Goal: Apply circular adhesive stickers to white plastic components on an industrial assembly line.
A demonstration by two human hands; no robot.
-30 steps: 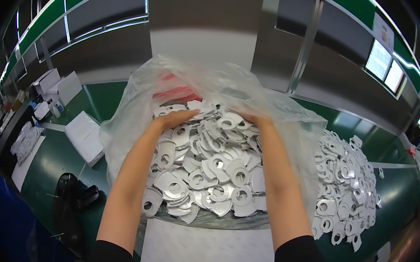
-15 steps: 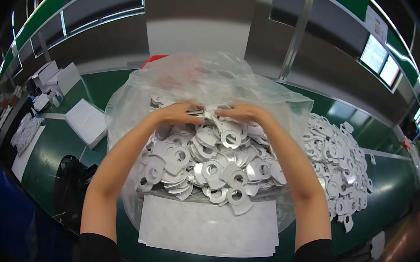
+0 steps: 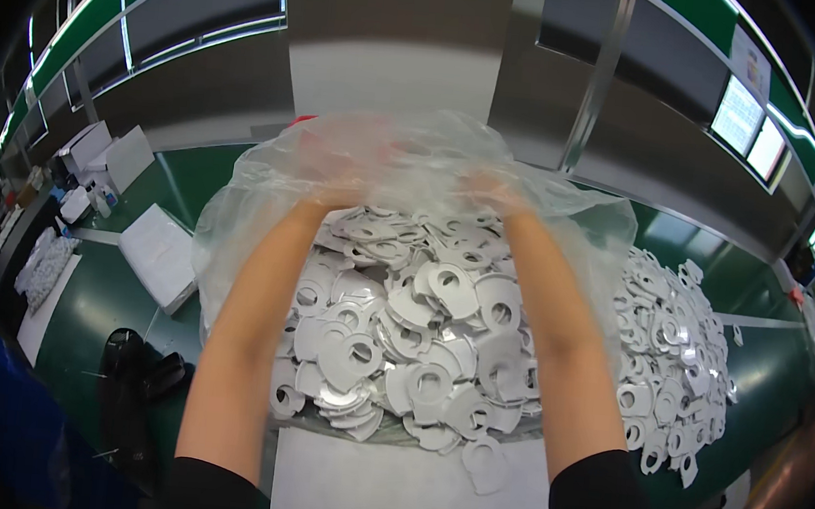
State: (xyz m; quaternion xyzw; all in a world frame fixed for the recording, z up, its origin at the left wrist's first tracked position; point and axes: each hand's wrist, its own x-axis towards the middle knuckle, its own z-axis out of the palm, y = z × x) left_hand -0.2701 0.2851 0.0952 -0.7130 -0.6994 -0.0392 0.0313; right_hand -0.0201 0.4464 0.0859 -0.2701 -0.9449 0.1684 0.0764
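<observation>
Glossy dark-green bench (image 3: 83,309), its edges bowed by the lens. At centre stands a large bag of translucent plastic film (image 3: 225,239), filled with flat whitish pieces pierced by round holes (image 3: 430,387). Before it lies a smooth white rectangular sheet (image 3: 386,500), overlapped by one such piece. To the right, a loose heap of similar flat whitish pieces (image 3: 667,360) spreads directly on the green surface. To the left lie a white rectangular package (image 3: 160,257) and, nearer, an indistinct black object (image 3: 128,376).

No readable text; marks on poster (image 3: 752,64) and bright panel (image 3: 737,117), upper right, too small.
</observation>
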